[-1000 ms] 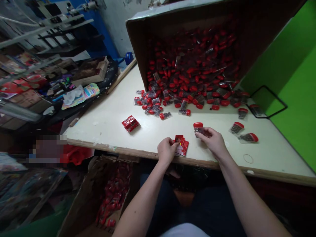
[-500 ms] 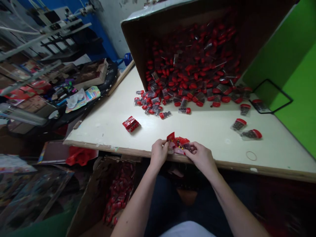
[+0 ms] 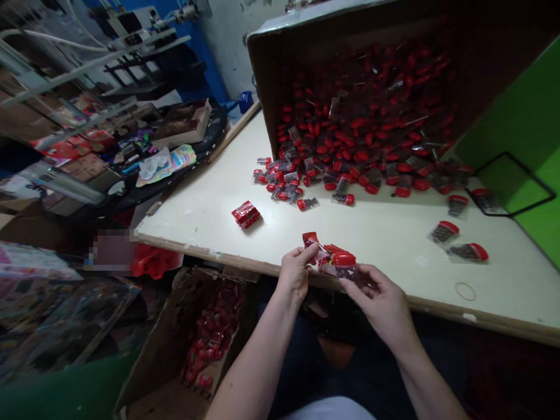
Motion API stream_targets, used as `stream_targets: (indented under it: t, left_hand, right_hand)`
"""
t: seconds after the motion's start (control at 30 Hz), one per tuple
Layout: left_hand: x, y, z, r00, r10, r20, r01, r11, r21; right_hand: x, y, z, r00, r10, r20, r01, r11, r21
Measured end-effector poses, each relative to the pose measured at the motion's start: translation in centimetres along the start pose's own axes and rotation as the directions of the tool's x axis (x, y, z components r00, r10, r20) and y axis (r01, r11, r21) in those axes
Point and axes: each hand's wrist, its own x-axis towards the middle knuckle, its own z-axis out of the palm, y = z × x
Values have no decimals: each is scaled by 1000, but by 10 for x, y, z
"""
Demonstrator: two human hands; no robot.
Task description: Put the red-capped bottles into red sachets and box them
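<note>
My left hand point(image 3: 297, 268) pinches a small plastic bag with a red printed top point(image 3: 310, 238) above the table's front edge. In my right hand point(image 3: 387, 300), a small red-capped jar point(image 3: 345, 265) with dark contents is held between thumb and fingers, close beside the bag. More red and yellow printed wrappers lie between the two hands, partly covered by the jar. A stack of folded red packets point(image 3: 246, 214) rests on the white table point(image 3: 210, 216), to the left of my hands.
A big cardboard box point(image 3: 266, 87) lies on its side, red-capped jars spilling out. A few bagged jars point(image 3: 469, 252) and a rubber band point(image 3: 465, 291) lie on the right. Below the table's edge stands an open carton point(image 3: 151, 350) with red packets. Machinery point(image 3: 135, 64) is at left.
The view has swung left, so everything sits farther right. The red-capped jar in my right hand now shows plainly, raised beside the bag. My left hand still grips the bag.
</note>
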Motion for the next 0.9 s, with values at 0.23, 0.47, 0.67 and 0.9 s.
stream_targets:
  t: [0.23, 0.47, 0.67, 0.9]
  left_hand:
    - [-10, -6, 4, 991, -105, 84, 118, 977, -179]
    - [-18, -4, 8, 984, -140, 111, 159, 969, -190]
    - [-23, -5, 12, 991, -68, 114, 81, 990, -118]
    - [-25, -6, 5, 982, -50, 181, 46, 999, 26]
  right_hand:
    - [-9, -5, 18, 999, 31, 17, -31, 1000, 5]
    - [-5, -7, 18, 997, 44, -67, -39, 997, 69]
    - [-6, -3, 16, 997, 74, 6, -74, 988, 137]
    - [-4, 3, 16, 980, 157, 126, -181, 962, 205]
